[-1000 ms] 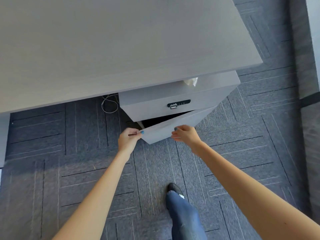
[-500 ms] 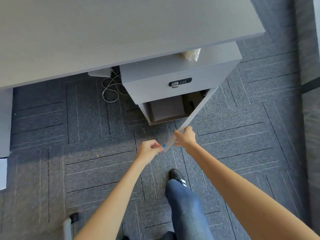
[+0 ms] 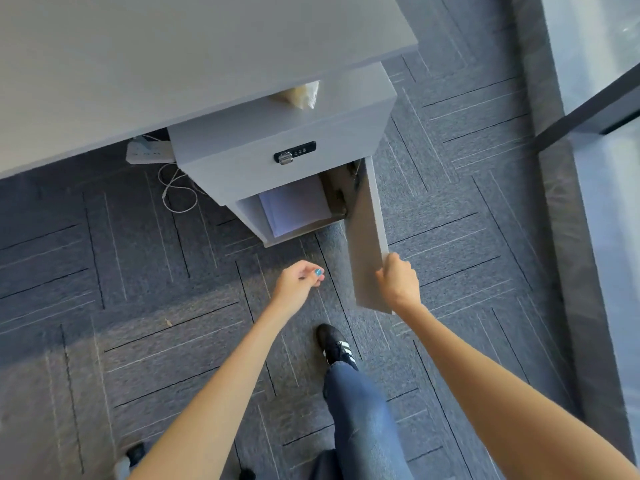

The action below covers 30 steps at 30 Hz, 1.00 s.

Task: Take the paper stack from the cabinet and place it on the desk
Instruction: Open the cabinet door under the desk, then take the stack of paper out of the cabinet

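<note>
A white paper stack [image 3: 294, 207] lies flat inside the lower compartment of a grey cabinet [image 3: 263, 133] that stands under the grey desk [image 3: 156, 57]. The cabinet door [image 3: 367, 237] hangs wide open to the right. My right hand [image 3: 398, 282] grips the door's free edge. My left hand [image 3: 299, 282] hovers in front of the compartment, loosely curled, fingers close together, holding nothing. It is clear of both door and paper.
A combination lock [image 3: 294, 154] sits on the drawer front above the compartment. A crumpled tissue [image 3: 301, 93] lies on the cabinet top. A power strip [image 3: 147, 154] and cable [image 3: 176, 195] lie on the carpet at the left. My leg and shoe [image 3: 337, 348] stand below.
The door has swung from nearly closed to fully open toward the right. My left hand has let go of it, and the paper stack has come into sight.
</note>
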{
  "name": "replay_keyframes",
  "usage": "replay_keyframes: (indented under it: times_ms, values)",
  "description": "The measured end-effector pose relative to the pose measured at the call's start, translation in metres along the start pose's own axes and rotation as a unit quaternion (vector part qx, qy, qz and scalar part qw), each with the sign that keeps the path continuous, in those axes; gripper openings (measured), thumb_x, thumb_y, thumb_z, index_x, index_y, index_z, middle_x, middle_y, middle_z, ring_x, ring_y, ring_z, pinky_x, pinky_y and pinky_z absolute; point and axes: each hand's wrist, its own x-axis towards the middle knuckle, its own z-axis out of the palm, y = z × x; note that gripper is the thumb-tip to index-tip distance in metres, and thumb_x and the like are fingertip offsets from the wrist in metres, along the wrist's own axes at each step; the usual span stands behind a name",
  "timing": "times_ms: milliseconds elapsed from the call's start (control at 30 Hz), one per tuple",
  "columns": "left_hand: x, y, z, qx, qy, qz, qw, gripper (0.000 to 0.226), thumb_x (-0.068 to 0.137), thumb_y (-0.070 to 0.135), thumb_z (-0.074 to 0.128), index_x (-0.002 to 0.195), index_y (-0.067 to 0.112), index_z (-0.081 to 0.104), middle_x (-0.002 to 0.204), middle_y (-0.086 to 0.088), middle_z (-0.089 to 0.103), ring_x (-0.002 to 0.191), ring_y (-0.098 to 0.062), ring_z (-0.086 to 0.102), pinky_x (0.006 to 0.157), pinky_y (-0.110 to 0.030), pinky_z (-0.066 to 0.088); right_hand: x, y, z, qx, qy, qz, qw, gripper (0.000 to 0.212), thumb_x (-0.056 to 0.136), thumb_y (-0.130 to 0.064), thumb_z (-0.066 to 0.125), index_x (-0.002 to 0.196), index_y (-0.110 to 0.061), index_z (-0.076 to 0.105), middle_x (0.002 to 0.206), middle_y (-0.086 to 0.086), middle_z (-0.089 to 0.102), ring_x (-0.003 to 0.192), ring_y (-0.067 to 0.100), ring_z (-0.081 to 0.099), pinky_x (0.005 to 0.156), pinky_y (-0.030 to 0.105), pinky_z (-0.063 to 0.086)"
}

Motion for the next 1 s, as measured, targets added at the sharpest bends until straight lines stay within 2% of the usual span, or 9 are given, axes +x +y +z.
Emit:
replay_keyframes:
  times_ms: [167, 267, 333, 400, 500, 633, 800, 900, 1000]
  values:
    - [0.011, 0.013, 0.024, 0.021, -0.024, 0.016, 0.999, 0.022, 0.097, 0.014, 0.052, 0.109, 0.004, 0.066, 0.109, -0.009, 0.071, 0.103, -0.023, 0.067, 0.073, -0.012, 0.041, 0.009, 0.028, -0.018, -0.037, 0.045, -0.013, 0.998, 0.013, 0.094, -0.006, 0.038, 0.098, 0.001, 0.049, 0.102, 0.025, 0.066, 0.092, 0.042, 0.062, 0.066, 0.039, 0.039]
    - [0.018, 0.018, 0.035, 0.036, -0.03, 0.033, 0.998, 0.02, 0.096, 0.015, 0.052, 0.107, 0.005, 0.066, 0.103, -0.005, 0.071, 0.099, -0.023, 0.068, 0.085, -0.024, 0.048, 0.005, 0.037, -0.017, -0.043, 0.091, -0.04, 0.994, 0.012, 0.089, 0.003, 0.042, 0.097, -0.006, 0.041, 0.104, 0.018, 0.063, 0.09, 0.037, 0.06, 0.063, 0.038, 0.037]
    - [0.024, 0.02, 0.039, 0.04, -0.033, 0.042, 0.998, 0.02, 0.096, 0.015, 0.052, 0.107, 0.005, 0.066, 0.101, -0.004, 0.07, 0.098, -0.022, 0.068, 0.081, -0.02, 0.046, 0.004, 0.045, -0.009, -0.067, 0.125, -0.091, 0.986, 0.041, 0.082, 0.007, 0.051, 0.121, -0.004, 0.042, 0.122, 0.015, 0.053, 0.107, 0.033, 0.053, 0.077, 0.037, 0.046]
    - [0.03, 0.02, 0.041, 0.044, -0.034, 0.052, 0.997, 0.02, 0.096, 0.014, 0.052, 0.107, 0.005, 0.066, 0.104, -0.006, 0.071, 0.098, -0.022, 0.068, 0.08, -0.02, 0.045, 0.006, 0.05, -0.001, -0.099, 0.153, -0.121, 0.976, 0.073, 0.075, 0.01, 0.058, 0.141, -0.001, 0.031, 0.144, 0.02, 0.038, 0.131, 0.036, 0.039, 0.107, 0.04, 0.04]
    - [0.043, 0.015, 0.042, 0.043, -0.031, 0.064, 0.997, 0.02, 0.096, 0.013, 0.052, 0.108, 0.005, 0.066, 0.108, -0.009, 0.071, 0.1, -0.023, 0.068, 0.077, -0.016, 0.044, 0.014, 0.043, 0.005, -0.103, 0.193, -0.142, 0.965, 0.076, 0.072, 0.013, 0.055, 0.144, 0.002, 0.032, 0.151, 0.021, 0.032, 0.14, 0.038, 0.03, 0.116, 0.043, 0.03]
    - [0.069, -0.001, 0.039, 0.039, -0.016, 0.081, 0.996, 0.021, 0.097, 0.01, 0.05, 0.108, 0.003, 0.066, 0.109, -0.012, 0.071, 0.099, -0.025, 0.069, 0.074, -0.012, 0.044, 0.034, 0.022, 0.026, -0.095, 0.216, -0.241, 0.941, 0.06, 0.068, 0.01, 0.054, 0.127, -0.003, 0.053, 0.138, 0.014, 0.05, 0.129, 0.03, 0.048, 0.105, 0.038, 0.043]
    - [0.119, -0.032, 0.036, 0.011, 0.014, 0.086, 0.996, 0.02, 0.097, 0.007, 0.048, 0.108, -0.001, 0.064, 0.104, -0.011, 0.067, 0.094, -0.023, 0.066, 0.074, -0.011, 0.046, 0.078, -0.01, 0.076, -0.065, 0.176, -0.327, 0.926, 0.04, 0.07, 0.008, 0.046, 0.106, -0.004, 0.058, 0.121, 0.011, 0.057, 0.106, 0.031, 0.056, 0.076, 0.039, 0.051]
    - [0.157, -0.056, 0.034, -0.004, 0.025, 0.096, 0.995, 0.016, 0.097, 0.008, 0.049, 0.102, 0.005, 0.063, 0.103, -0.01, 0.067, 0.092, -0.023, 0.066, 0.088, -0.025, 0.048, 0.111, -0.021, 0.112, -0.031, 0.139, -0.33, 0.933, 0.037, 0.073, 0.01, 0.049, 0.106, -0.004, 0.056, 0.117, 0.01, 0.055, 0.101, 0.031, 0.055, 0.056, 0.039, 0.046]
    - [0.2, -0.081, 0.03, -0.001, 0.049, 0.111, 0.993, 0.017, 0.096, 0.006, 0.05, 0.104, 0.003, 0.065, 0.101, -0.007, 0.066, 0.084, -0.016, 0.066, 0.077, -0.012, 0.048, 0.151, -0.03, 0.144, -0.018, 0.122, -0.354, 0.927, 0.042, 0.078, 0.01, 0.047, 0.115, -0.005, 0.056, 0.124, 0.008, 0.053, 0.103, 0.031, 0.058, 0.057, 0.031, 0.034]
